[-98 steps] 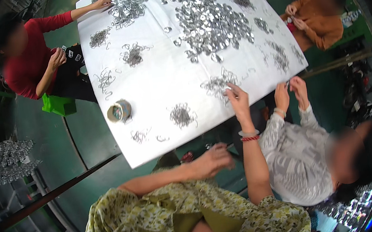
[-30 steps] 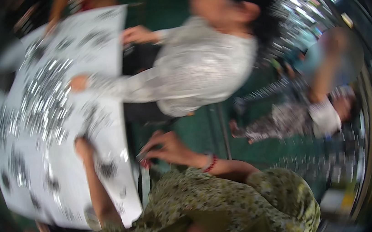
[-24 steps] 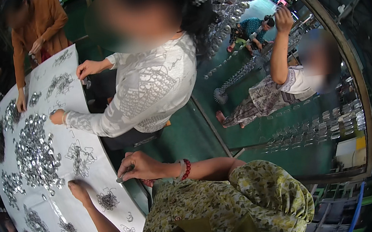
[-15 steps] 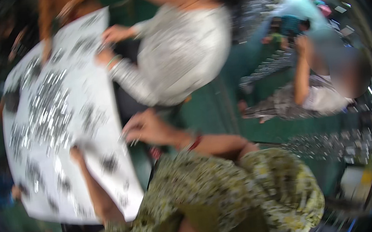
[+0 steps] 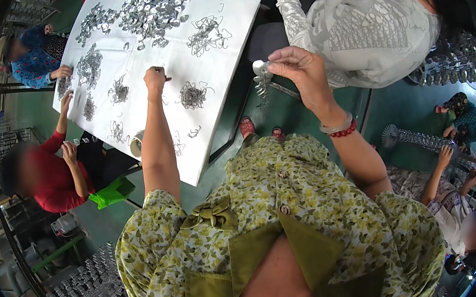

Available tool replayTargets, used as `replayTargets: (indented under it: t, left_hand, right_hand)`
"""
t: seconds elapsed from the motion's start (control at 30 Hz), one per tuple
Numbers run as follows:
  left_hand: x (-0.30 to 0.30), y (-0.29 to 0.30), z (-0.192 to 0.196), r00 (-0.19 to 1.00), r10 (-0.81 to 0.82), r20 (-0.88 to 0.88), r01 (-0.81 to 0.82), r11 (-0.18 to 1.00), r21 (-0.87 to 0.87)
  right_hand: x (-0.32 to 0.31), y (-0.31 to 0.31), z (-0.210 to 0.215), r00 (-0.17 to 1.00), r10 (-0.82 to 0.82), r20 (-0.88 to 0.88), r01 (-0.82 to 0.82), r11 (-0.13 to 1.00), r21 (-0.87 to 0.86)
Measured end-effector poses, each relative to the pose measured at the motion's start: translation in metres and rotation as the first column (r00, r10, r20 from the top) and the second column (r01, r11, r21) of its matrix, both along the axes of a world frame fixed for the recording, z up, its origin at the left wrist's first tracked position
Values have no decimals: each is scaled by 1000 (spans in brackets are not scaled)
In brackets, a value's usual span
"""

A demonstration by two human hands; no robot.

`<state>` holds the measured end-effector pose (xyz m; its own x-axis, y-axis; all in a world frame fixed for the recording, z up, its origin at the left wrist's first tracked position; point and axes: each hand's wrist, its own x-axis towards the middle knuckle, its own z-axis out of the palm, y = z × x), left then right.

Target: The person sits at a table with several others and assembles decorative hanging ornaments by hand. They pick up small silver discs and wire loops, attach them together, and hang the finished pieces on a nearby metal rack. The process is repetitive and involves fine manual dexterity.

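My right hand (image 5: 307, 73) is raised just past the table's right edge. Its thumb and fingertips pinch a strand of shiny metal pieces (image 5: 262, 90), with a rounded bright piece at the top and the rest hanging down. Over the white table (image 5: 191, 154), my left hand (image 5: 155, 79) is closed like a fist; whatever lies in its fingers is hidden. Near it on the right sits a small heap of wire pieces (image 5: 192, 96). Farther off are a tangle of wire hooks (image 5: 207, 36) and a large pile of shiny metal discs (image 5: 155, 11).
A person in a pale patterned top (image 5: 365, 28) sits at the far right of the table. Others in red (image 5: 62, 177) and blue (image 5: 34, 60) work along its left side. A roll of tape (image 5: 136, 145) is beside my left forearm. Metal parts on racks (image 5: 92, 285) stand at lower left.
The view has turned and sharpened from a blur, so the table appears farther up and right. My right hand has lifted away from the table's edge; the strand now shows clearly.
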<state>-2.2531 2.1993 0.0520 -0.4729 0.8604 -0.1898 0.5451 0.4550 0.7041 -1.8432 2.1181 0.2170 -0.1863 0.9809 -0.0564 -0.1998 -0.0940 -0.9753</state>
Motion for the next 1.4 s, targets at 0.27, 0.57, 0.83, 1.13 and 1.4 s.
replayTargets:
  t: [0.27, 0.57, 0.83, 1.13, 1.4]
  left_hand:
    - [169, -65, 186, 565, -457, 687, 192, 883, 429]
    - [236, -85, 195, 726, -663, 184, 510, 698, 503]
    - [245, -87, 192, 770, -566, 294, 408, 792, 454]
    - [251, -88, 198, 823, -507, 258, 275, 751, 600]
    - [238, -79, 233, 842, -540, 14, 323, 525, 787]
  right_hand:
    - [1, -5, -2, 998, -10, -66, 10, 1000, -5]
    - [-6, -3, -5, 992, -127, -21, 129, 983, 127]
    - [-7, -4, 10, 905, -337, 260, 221, 894, 390]
    - [-21, 3, 35, 838, -391, 382, 87, 786, 612]
    - [-23, 18, 70, 945, -267, 188, 147, 861, 487]
